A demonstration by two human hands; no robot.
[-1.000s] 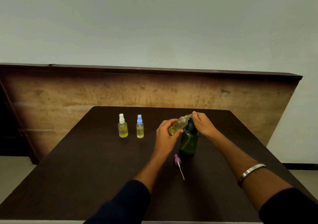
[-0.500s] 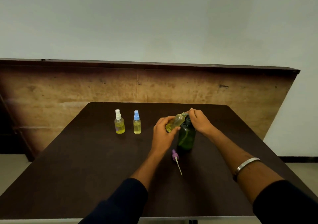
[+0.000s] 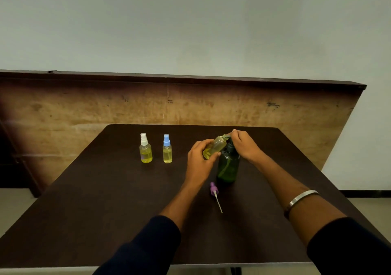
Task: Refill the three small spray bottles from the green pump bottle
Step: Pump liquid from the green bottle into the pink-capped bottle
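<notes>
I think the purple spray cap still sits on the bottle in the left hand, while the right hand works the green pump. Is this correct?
Not quite: the head view shows the purple spray cap lying on the table, off the bottle held by the left hand. The right hand does work the green pump bottle.

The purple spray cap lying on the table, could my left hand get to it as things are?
Probably not yet: the left hand holds the uncapped small bottle tilted at the pump spout. The path to the purple spray cap looks free.

Two capped bottles [image 3: 156,149] left of pump bottle [image 3: 228,167].
</notes>
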